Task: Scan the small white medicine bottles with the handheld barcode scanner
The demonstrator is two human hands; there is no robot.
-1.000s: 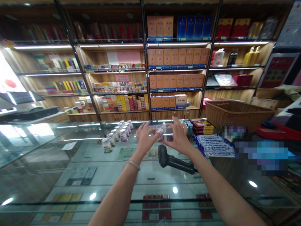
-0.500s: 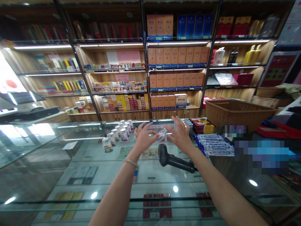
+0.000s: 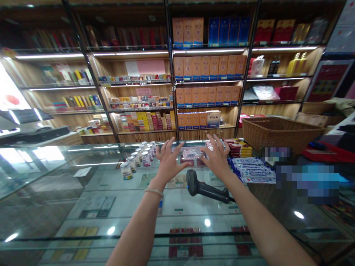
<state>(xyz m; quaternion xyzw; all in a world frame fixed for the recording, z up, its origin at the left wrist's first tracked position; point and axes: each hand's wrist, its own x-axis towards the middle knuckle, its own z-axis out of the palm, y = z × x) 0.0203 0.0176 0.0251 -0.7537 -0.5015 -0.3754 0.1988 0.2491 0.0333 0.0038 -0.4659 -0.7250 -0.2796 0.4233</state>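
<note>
We're holding left hand splayed, empty | right hand half-curled at clear bottle, can't tell if gripping | bottle lying near counter's far edge | scanner obstructing nearer side; jars, blue packets flanking

The clear plastic bottle, which one second ago stood tilted between the fingertips of both hands, has now come to lie on its side, with its neck end toward the right. Half a second ago it was already lower and more inclined. The left hand has opened: its thumb, before at the bottle, is now apart from it. The right hand has shifted its fingertips to the neck end; whether they touch, I cannot tell.
</note>
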